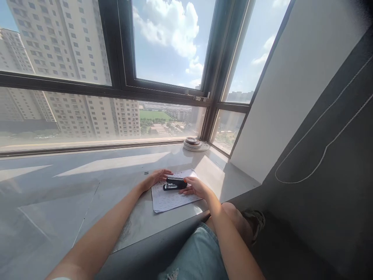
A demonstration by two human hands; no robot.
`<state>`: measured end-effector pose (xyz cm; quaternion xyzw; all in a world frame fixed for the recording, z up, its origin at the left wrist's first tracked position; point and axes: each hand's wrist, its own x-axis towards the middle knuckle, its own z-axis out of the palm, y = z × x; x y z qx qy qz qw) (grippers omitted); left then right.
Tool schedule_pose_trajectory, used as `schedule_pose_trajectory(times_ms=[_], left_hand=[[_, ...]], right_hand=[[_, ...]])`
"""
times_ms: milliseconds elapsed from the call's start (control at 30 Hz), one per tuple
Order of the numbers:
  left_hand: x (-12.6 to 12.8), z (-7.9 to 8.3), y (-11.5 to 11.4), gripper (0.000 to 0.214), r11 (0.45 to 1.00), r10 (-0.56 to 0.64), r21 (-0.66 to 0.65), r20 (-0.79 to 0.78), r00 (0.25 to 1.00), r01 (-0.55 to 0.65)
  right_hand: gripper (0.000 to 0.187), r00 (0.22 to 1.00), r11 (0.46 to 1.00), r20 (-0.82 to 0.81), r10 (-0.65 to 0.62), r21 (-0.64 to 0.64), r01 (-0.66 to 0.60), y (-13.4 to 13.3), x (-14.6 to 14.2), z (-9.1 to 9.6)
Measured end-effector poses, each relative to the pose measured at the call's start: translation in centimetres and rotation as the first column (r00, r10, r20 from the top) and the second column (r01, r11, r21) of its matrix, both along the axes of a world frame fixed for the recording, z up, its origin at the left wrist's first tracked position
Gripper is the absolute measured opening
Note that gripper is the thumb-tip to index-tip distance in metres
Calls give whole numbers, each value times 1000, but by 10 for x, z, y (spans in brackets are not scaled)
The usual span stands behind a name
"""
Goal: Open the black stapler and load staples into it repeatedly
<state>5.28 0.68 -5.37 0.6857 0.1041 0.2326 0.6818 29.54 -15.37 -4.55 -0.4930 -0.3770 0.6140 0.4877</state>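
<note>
A black stapler [175,183] lies over a stack of printed paper sheets [171,201] on the windowsill. My right hand [196,188] grips the stapler's right end, with the thumb on top near an orange-red spot and the fingers below. At the stapler's left side, my left hand [157,178] rests on the upper left edge of the sheets, fingers stretched out and holding nothing. The stapler's jaw points left and its top arm looks raised from the base.
Two small dark strips [146,172] lie on the pale sill [116,194] left of the paper. A stack of round plate-like things [192,144] stands in the window corner. My bent knee [233,214] is below the sill edge; a looped cord [309,179] hangs at the right.
</note>
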Motion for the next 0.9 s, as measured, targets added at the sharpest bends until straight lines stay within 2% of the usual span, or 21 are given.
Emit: schedule_pose_trajectory(times_ms=[233, 633, 900], left_hand=[[0, -1, 2, 49, 1000, -2, 1, -11, 1000, 2], [0, 9, -7, 54, 999, -6, -38, -12, 1000, 5], [1, 6, -4, 65, 997, -9, -71, -6, 1000, 9]], right_hand=[[27, 998, 996, -23, 52, 68, -50, -3, 5, -4], [30, 999, 999, -19, 26, 22, -26, -10, 3, 10], [38, 999, 999, -8, 49, 14, -49, -7, 7, 4]])
